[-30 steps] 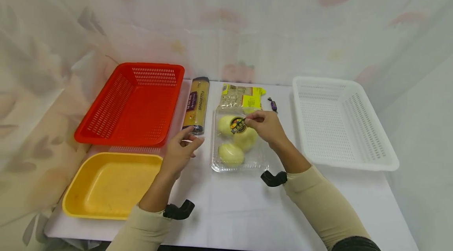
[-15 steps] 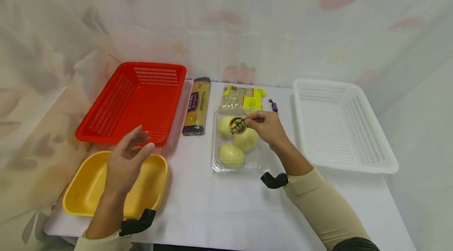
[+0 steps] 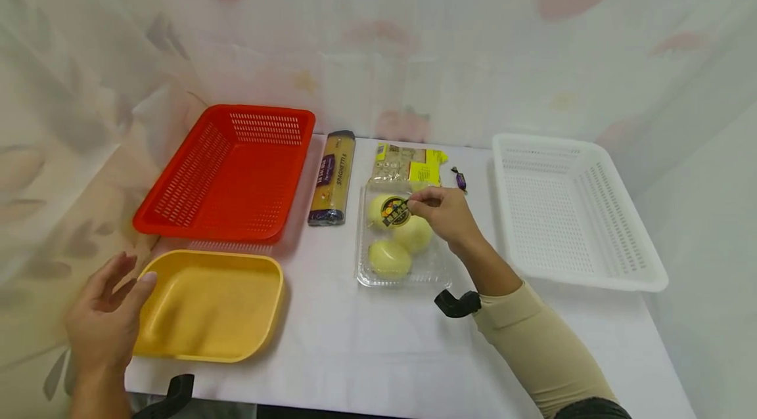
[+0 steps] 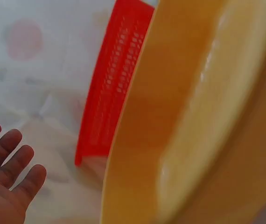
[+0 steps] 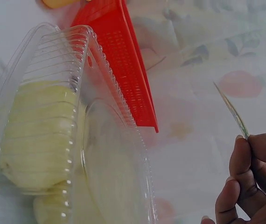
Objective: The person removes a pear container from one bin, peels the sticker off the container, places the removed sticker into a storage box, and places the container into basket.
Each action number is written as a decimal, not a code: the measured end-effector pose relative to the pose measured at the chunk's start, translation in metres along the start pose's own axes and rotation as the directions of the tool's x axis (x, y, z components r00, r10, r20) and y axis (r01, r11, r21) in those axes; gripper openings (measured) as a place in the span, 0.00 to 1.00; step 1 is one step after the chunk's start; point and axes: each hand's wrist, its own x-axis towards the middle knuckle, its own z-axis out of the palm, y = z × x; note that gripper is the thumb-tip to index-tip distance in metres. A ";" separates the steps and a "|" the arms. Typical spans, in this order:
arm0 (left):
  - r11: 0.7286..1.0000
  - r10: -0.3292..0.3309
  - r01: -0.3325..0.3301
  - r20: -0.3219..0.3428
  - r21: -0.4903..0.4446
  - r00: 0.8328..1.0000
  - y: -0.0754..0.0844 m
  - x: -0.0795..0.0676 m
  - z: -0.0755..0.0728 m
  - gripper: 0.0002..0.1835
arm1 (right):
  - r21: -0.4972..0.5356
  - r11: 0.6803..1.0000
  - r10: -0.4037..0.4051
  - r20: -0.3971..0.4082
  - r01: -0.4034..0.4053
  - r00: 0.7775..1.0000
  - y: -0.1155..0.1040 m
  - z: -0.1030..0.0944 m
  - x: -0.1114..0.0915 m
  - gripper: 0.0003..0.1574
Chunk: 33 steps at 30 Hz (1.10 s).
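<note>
Now, from the head, the right hand (image 3: 443,212) pinches a sticker (image 3: 395,211) over the clear box (image 3: 428,266), maybe aiming it. Left wrist: the left hand (image 4: 4,196) is spread, near a yellow tub (image 4: 144,112). Right wrist: sticker and box don't touch; next likely needs gentleness.

The widest room lies over the near middle of the tabletop (image 3: 331,340), between the yellow tub (image 3: 213,304) and the right forearm (image 3: 538,340). Narrow lanes run beside the spaghetti pack (image 3: 333,179), with the red basket (image 3: 230,182) to its left and the clear clamshell box (image 3: 404,282) to its right. The box's far edge is hemmed by a yellow-printed packet (image 3: 408,164), its lid by the right hand (image 3: 442,212) and round label (image 3: 395,211). The forearm crosses the strip before the white basket (image 3: 550,222); the left hand (image 3: 106,314) blocks the tub's left side
</note>
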 end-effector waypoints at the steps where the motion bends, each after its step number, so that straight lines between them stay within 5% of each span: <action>1: 1.000 -0.017 0.017 -0.030 0.008 0.999 -0.002 -0.001 -0.004 0.26 | -0.003 1.000 0.003 0.003 -0.003 1.000 -0.001 0.000 0.000 0.07; 7: 0.996 -0.076 0.071 -0.094 -0.052 0.993 -0.020 -0.009 -0.025 0.28 | 0.001 1.000 0.008 0.020 -0.008 1.000 -0.003 0.003 -0.002 0.07; 10: 0.987 -0.086 0.098 -0.097 0.126 0.992 -0.029 -0.013 -0.036 0.29 | 0.018 1.000 0.004 0.033 -0.005 0.999 -0.004 0.005 -0.002 0.08; 14: 0.879 -0.141 0.186 -0.134 0.439 0.981 -0.039 -0.016 -0.050 0.32 | 0.034 0.999 0.012 0.041 -0.013 0.999 -0.005 0.009 -0.002 0.07; 19: 0.769 -0.301 0.330 -0.145 0.547 0.942 -0.049 -0.017 -0.067 0.37 | 0.048 0.999 0.017 0.047 -0.019 0.999 -0.005 0.014 -0.002 0.07; 22: 0.723 -0.395 0.354 -0.066 0.594 0.916 -0.055 -0.017 -0.076 0.42 | 0.055 0.998 0.013 0.057 -0.016 0.998 -0.005 0.017 -0.002 0.07; 25: 0.700 -0.422 0.251 0.103 0.669 0.901 -0.060 -0.016 -0.085 0.48 | 0.059 0.998 0.015 0.069 -0.019 0.997 -0.006 0.021 -0.001 0.07; 29: 0.720 -0.412 0.088 0.321 0.688 0.853 -0.064 -0.014 -0.095 0.58 | 0.064 0.997 0.032 0.088 -0.037 0.996 -0.007 0.026 -0.001 0.07; 33: 0.748 -0.383 0.019 0.408 0.664 0.829 -0.065 -0.014 -0.100 0.62 | 0.060 0.997 0.042 0.101 -0.048 0.994 -0.007 0.030 -0.001 0.07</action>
